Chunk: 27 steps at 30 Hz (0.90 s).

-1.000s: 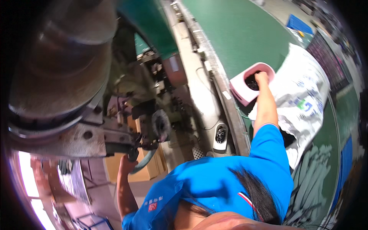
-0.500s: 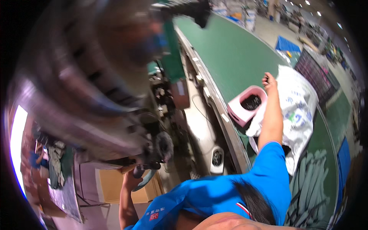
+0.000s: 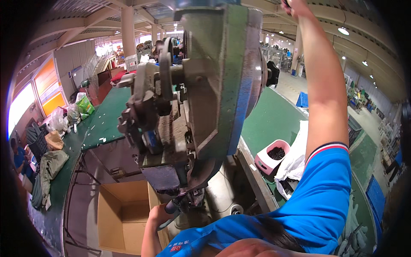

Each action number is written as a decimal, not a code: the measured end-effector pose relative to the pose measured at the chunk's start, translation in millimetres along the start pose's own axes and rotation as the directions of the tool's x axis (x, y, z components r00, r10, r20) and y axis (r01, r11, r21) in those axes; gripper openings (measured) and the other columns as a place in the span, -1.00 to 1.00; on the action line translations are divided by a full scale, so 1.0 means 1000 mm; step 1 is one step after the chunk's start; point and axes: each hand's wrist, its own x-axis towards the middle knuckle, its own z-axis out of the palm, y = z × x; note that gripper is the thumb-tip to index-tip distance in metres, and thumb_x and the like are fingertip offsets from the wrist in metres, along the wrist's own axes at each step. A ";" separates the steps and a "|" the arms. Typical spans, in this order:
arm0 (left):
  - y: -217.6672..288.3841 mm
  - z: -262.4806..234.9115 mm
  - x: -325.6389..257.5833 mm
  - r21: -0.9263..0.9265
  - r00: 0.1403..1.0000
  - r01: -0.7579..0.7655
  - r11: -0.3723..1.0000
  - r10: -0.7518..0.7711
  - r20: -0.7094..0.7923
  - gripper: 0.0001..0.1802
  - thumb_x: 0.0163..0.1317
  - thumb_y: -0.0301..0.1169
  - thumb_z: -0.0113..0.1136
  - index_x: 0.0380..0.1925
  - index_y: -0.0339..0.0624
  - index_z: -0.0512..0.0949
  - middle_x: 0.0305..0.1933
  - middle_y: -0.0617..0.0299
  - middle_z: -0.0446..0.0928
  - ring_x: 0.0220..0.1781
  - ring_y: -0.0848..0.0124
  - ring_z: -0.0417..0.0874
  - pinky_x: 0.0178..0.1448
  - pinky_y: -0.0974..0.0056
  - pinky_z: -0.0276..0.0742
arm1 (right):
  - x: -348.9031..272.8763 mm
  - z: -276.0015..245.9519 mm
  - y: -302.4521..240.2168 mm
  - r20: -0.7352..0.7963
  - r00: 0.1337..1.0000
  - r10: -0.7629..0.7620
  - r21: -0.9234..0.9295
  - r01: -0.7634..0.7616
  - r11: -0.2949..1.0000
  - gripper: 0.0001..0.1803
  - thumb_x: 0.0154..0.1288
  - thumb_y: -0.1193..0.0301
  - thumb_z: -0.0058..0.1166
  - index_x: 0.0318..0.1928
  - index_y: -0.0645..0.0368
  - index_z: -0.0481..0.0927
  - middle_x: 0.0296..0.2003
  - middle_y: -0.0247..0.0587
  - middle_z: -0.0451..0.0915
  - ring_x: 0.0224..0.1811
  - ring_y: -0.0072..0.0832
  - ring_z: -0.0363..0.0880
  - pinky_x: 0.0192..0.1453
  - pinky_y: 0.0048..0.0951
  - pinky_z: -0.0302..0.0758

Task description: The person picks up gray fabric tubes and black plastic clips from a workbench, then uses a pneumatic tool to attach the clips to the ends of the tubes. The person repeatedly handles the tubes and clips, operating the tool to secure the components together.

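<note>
In front of me stands a large, worn green and blue machine (image 3: 214,94) with a wheel and a head full of metal parts. My left hand (image 3: 157,215) is low at its bottom end, fingers wrapped round a grey, soft, tube-like piece (image 3: 173,206). The far end of that piece is hidden among the dark machine parts. High at the upper right edge, on a stretched arm, is my right hand (image 3: 296,7). Its fingers are curled round something small and dark, partly cut off by the picture's edge.
Below the machine is an open cardboard box (image 3: 124,218). On the right green table (image 3: 269,109) are a pink container (image 3: 267,160) of small black pieces, a white sack (image 3: 295,165) and several grey tube-like pieces (image 3: 354,227). Bags and cloth lie on the left table (image 3: 100,122).
My view has tilted up. My right hand has gone from beside the white sack to high at the top. My left hand stays by the machine's lower end with the grey piece.
</note>
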 end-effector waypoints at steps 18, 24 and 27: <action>-0.022 0.003 -0.001 0.000 0.994 -0.074 0.997 0.074 -0.081 -0.47 -0.24 -0.10 0.29 -0.20 -0.11 0.61 -0.23 -0.01 0.63 -0.10 0.07 0.64 -0.02 0.09 0.56 | -0.145 0.248 -0.095 0.375 0.899 -0.226 -0.252 0.334 0.908 -0.73 0.25 0.28 0.04 -0.59 0.03 0.44 -0.73 -0.37 0.30 -0.78 -0.51 0.22 -0.75 -0.44 0.07; -0.017 0.004 -0.002 -0.006 0.995 -0.061 0.998 0.060 -0.076 -0.50 -0.22 -0.12 0.26 -0.19 -0.04 0.61 -0.25 0.02 0.64 -0.13 0.08 0.64 -0.03 0.08 0.55 | -0.153 0.239 -0.094 0.363 0.904 -0.228 -0.252 0.330 0.910 -0.73 0.25 0.28 0.03 -0.59 0.02 0.42 -0.73 -0.39 0.27 -0.77 -0.53 0.21 -0.74 -0.46 0.07; -0.016 -0.002 -0.005 -0.009 0.996 -0.055 0.998 0.054 -0.074 -0.51 -0.22 -0.13 0.26 -0.19 -0.02 0.61 -0.26 0.03 0.64 -0.14 0.07 0.64 -0.03 0.07 0.55 | -0.153 0.232 -0.092 0.354 0.907 -0.228 -0.238 0.323 0.916 -0.73 0.25 0.28 0.03 -0.59 0.02 0.41 -0.73 -0.40 0.26 -0.77 -0.54 0.20 -0.74 -0.47 0.07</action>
